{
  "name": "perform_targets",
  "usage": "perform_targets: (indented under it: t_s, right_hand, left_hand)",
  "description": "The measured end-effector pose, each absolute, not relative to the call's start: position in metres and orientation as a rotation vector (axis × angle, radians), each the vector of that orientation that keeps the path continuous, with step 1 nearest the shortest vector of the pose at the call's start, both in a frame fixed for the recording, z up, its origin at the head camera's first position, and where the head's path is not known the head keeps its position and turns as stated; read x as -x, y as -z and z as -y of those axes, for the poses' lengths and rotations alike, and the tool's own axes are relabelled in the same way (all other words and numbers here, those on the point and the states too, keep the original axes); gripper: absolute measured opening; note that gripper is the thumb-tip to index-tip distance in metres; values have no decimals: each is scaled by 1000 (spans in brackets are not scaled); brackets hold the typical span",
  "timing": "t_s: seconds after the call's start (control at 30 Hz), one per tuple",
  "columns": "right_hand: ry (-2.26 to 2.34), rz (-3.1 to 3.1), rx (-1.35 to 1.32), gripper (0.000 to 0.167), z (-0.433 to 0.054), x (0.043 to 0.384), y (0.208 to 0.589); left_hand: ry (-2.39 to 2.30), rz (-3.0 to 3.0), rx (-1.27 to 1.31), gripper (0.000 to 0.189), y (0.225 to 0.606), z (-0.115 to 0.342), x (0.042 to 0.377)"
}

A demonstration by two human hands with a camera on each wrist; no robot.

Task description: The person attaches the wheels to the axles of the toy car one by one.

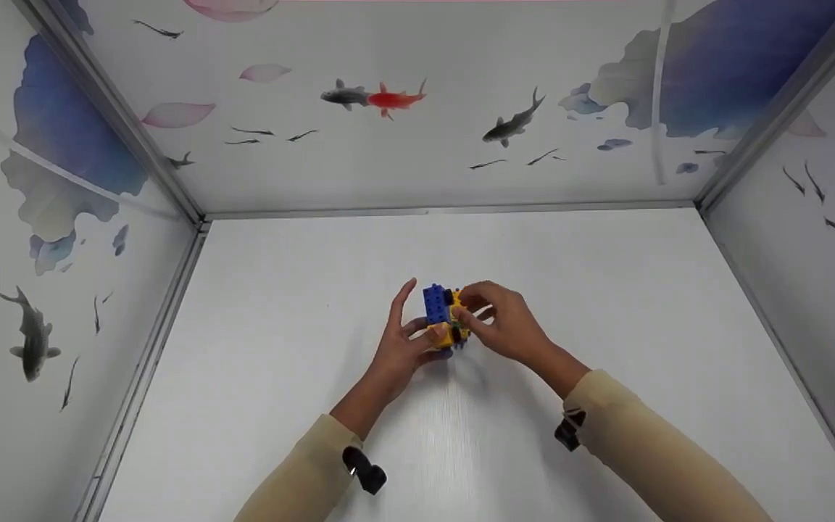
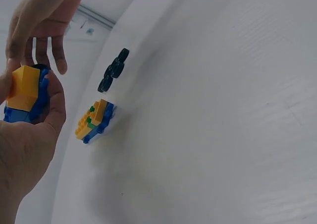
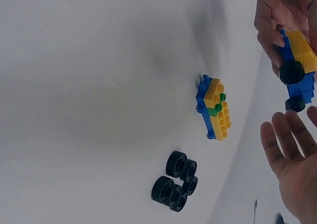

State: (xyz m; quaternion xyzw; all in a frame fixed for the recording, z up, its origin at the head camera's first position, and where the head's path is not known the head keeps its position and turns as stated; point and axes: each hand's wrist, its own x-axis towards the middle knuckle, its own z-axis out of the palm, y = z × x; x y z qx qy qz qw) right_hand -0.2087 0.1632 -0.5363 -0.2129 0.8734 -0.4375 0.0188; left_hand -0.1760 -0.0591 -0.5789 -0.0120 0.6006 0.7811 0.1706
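Note:
My left hand (image 1: 399, 355) holds a toy car (image 1: 435, 304) built of blue and yellow blocks, thumb on one side and fingers wrapped round the other. In the right wrist view, black wheels (image 3: 292, 72) sit along the car's blue base. My right hand (image 1: 510, 325) is at the car's right side. Its fingers (image 3: 287, 135) are fairly straight in the right wrist view, with fingertips right by the lower wheel (image 3: 295, 104). In the left wrist view, a yellow block (image 2: 26, 87) tops the car.
A second block car (image 3: 214, 110), yellow and green over a blue base, lies on the white table (image 1: 243, 406). Several loose black wheels (image 3: 162, 189) lie grouped beside it. Printed walls with fish border the table at the back and sides.

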Motion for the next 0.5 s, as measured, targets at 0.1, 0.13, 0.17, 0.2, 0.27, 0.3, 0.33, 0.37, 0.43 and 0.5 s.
perform_targets:
  t_s: [0.1, 0.13, 0.17, 0.2, 0.27, 0.3, 0.33, 0.37, 0.43, 0.5]
  right_hand:
    - [1351, -2729, 553, 47, -159, 215, 536]
    - [1344, -2729, 531, 49, -158, 217, 536]
    - [1338, -2728, 515, 50, -157, 219, 536]
    - [1332, -2724, 500, 50, -155, 221, 537]
    - [1324, -2720, 499, 51, -153, 224, 537]
    - [1319, -2716, 507, 51, -152, 225, 537]
    - [1319, -2710, 515, 51, -150, 226, 537]
    - [1320, -2705, 518, 51, -149, 227, 537]
    - [1332, -2693, 523, 51, -146, 228, 538]
    - [1347, -2678, 515, 50, -143, 227, 539]
  left_hand:
    - [-2214, -1708, 38, 103, 579, 57, 175]
    - [-2209, -1712, 39, 104, 578, 57, 175]
    - [-2203, -1715, 38, 103, 578, 56, 174]
    - [-2200, -1714, 35, 103, 578, 56, 174]
    - [-2195, -1715, 26, 102, 577, 55, 174]
    - [-2195, -1714, 24, 102, 576, 55, 174]
    - [-2190, -1719, 19, 103, 576, 55, 174]
    - [-2189, -1718, 13, 103, 576, 54, 174]
    - [-2185, -1718, 3, 104, 575, 54, 173]
    - [-2175, -1719, -4, 104, 575, 54, 172]
